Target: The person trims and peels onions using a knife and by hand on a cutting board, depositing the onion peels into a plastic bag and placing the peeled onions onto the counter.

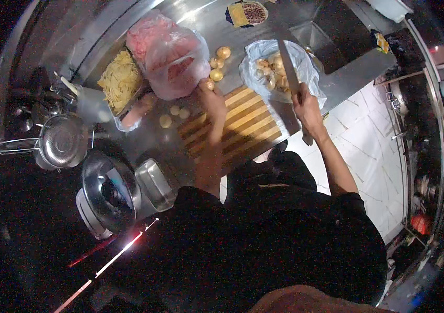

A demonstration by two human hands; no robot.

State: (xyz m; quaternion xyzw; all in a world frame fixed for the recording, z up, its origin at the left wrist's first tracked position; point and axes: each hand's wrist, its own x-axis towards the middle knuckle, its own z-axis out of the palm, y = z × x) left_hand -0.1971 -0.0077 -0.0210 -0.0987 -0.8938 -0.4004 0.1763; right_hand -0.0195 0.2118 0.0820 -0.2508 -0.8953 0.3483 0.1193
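My left hand [213, 101] reaches past the far edge of a striped wooden cutting board [248, 112], its fingers closed on a brown-skinned onion [209, 84]. Several more onions [223, 52] lie in a short row just beyond it. In my right hand [308, 110] is a large knife [287, 65], held by its handle with the blade pointing away from me. The blade passes over a pale plastic bag [253, 55] that holds onions or their skins; which, I cannot tell. Pale round pieces [165, 121], seemingly peeled onions, rest on the steel counter left of the board.
Pink plastic bags [167, 57] stand at the back, beside a tray of pale yellow strips [120, 81]. A small container [254, 12] sits farther back. To the left are a strainer [63, 141], a metal bowl [94, 180] and a steel pan [154, 182]. A sink [313, 39] is at right.
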